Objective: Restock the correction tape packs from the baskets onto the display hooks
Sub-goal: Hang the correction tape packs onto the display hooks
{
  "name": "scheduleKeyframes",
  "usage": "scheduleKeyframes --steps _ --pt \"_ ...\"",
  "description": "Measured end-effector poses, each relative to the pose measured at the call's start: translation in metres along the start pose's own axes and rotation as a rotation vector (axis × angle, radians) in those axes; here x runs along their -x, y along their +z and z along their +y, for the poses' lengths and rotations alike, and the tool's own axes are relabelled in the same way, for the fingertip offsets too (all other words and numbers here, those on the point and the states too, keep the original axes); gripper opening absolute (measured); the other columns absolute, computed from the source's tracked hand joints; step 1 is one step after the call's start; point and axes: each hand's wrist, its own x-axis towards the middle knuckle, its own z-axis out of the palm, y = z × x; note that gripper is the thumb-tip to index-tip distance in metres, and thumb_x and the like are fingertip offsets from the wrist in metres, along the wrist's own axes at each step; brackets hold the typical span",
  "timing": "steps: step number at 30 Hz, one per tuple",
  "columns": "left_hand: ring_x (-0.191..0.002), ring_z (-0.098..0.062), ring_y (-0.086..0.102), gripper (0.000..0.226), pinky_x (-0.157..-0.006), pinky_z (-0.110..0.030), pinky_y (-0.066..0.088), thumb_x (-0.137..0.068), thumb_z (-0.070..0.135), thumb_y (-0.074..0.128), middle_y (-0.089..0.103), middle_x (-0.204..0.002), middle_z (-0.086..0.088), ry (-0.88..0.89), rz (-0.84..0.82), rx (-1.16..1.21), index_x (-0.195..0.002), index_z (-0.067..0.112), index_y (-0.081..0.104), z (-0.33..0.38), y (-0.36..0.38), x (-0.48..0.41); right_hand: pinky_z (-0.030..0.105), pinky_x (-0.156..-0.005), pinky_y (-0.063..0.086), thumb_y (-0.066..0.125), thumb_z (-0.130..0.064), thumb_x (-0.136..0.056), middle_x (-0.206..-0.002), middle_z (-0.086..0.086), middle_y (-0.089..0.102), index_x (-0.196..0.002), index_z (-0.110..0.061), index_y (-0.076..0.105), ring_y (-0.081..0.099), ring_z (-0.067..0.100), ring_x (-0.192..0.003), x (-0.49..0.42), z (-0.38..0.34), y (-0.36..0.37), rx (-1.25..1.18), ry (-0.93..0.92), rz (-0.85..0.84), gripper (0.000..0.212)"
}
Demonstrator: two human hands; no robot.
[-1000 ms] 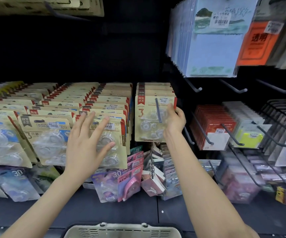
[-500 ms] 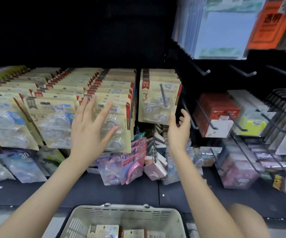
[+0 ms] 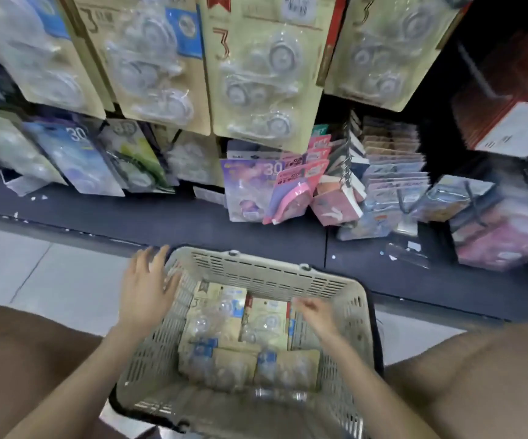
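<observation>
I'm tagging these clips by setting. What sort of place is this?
Most likely a stationery aisle in a shop: carded correction tape packs hang in rows on the display, more packaged stationery crowds the dark lower shelf, and a plastic basket holding similar packs sits below.

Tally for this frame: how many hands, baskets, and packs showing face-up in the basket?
Hands: 2, left hand and right hand
Basket: 1
Packs face-up on top in the basket: 4; any underneath are hidden
Total: 7
</observation>
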Motion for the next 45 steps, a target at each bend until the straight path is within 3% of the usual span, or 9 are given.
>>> scheduleKeyframes --steps 3,7,11,15,23,31,36,40,45 --pt "-0.101 -0.051 0.060 0.056 -0.080 -0.058 0.051 -0.089 0.040 0.043 0.062 -0.108 -0.034 -0.052 -0.074 -0.045 -0.125 -0.002 0.055 -0.022 0.014 0.023 0.031 -0.096 0.048 0.076 -0.078 -0.054 -0.117 0.003 0.067 -0.120 -0.009 0.066 0.062 0.019 -0.110 -0.010 0.055 0.026 0.252 0.057 -0.198 0.095" --pt "-0.101 -0.050 0.060 0.065 -0.078 -0.056 0.053 -0.091 0.043 0.043 0.063 -0.111 -0.031 -0.104 -0.139 -0.050 -0.136 -0.003 0.049 -0.045 0.027 0.051 0.017 -0.090 0.041 0.081 -0.026 -0.080 -0.126 0.005 0.056 -0.132 -0.007 0.054 0.055 0.022 -0.120 0.002 0.058 0.049 0.379 -0.001 -0.344 0.062" --pt "-0.107 -0.050 0.058 0.073 -0.087 -0.056 0.049 -0.094 0.049 0.035 0.061 -0.118 -0.030 -0.158 -0.214 0.043 -0.147 -0.001 0.035 -0.055 0.035 0.060 0.036 -0.103 0.046 0.068 -0.082 -0.051 -0.138 -0.001 0.059 -0.140 -0.022 0.050 0.058 0.019 -0.122 -0.001 0.049 0.083 0.609 -0.147 -0.435 0.109" --pt "-0.106 -0.048 0.059 0.072 -0.083 -0.053 0.050 -0.094 0.049 0.034 0.061 -0.123 -0.028 -0.165 -0.218 0.101 -0.150 0.005 0.034 -0.054 0.034 0.059 0.037 -0.105 0.040 0.073 -0.058 -0.078 -0.138 0.003 0.059 -0.146 -0.026 0.041 0.057 0.024 -0.121 0.002 0.038 0.117 0.948 -0.266 -0.487 0.082" --pt "-0.108 -0.042 0.059 0.071 -0.083 -0.048 0.051 -0.094 0.051 0.036 0.060 -0.125 -0.022 -0.203 -0.265 0.124 -0.153 0.012 0.029 -0.048 0.027 0.057 0.035 -0.094 0.043 0.069 -0.023 -0.087 -0.115 0.008 0.063 -0.124 -0.014 0.054 0.060 0.031 -0.109 0.002 0.031 0.159 1.056 -0.330 -0.415 0.041" --pt "-0.108 -0.040 0.059 0.068 -0.081 -0.046 0.051 -0.095 0.049 0.038 0.062 -0.122 -0.021 -0.206 -0.240 0.164 -0.154 0.015 0.029 -0.051 0.029 0.060 0.029 -0.087 0.050 0.073 -0.024 -0.085 -0.129 0.000 0.062 -0.139 -0.028 0.051 0.060 0.022 -0.116 0.004 0.043 0.148 0.830 -0.304 -0.431 0.058" --pt "-0.118 -0.038 0.055 0.076 -0.091 -0.048 0.047 -0.091 0.060 0.032 0.061 -0.127 -0.018 -0.236 -0.236 0.182 -0.152 0.015 0.034 -0.055 0.033 0.061 0.028 -0.084 0.057 0.081 -0.007 -0.076 -0.121 -0.001 0.069 -0.128 -0.020 0.060 0.067 0.020 -0.110 0.002 0.023 0.110 -0.017 -0.098 -0.387 0.058" --pt "-0.127 -0.037 0.050 0.085 -0.104 -0.051 0.041 -0.092 0.071 0.029 0.058 -0.133 -0.019 -0.193 -0.145 0.144 -0.142 0.005 0.048 -0.048 0.028 0.056 0.030 -0.078 0.058 0.081 -0.005 -0.070 -0.104 0.001 0.076 -0.114 -0.013 0.062 0.072 0.022 -0.100 0.003 -0.008 0.076 -0.372 -0.067 -0.349 0.048" --pt "-0.130 -0.013 0.050 0.087 -0.108 -0.040 0.042 -0.077 0.075 0.057 0.052 -0.144 0.002 -0.286 -0.295 0.694 -0.145 0.022 0.043 0.007 -0.001 0.042 0.032 -0.076 0.056 0.091 -0.023 -0.055 -0.114 0.011 0.072 -0.121 -0.006 0.061 0.068 0.029 -0.105 0.008 -0.028 0.067 -0.508 -0.041 -0.449 0.074"
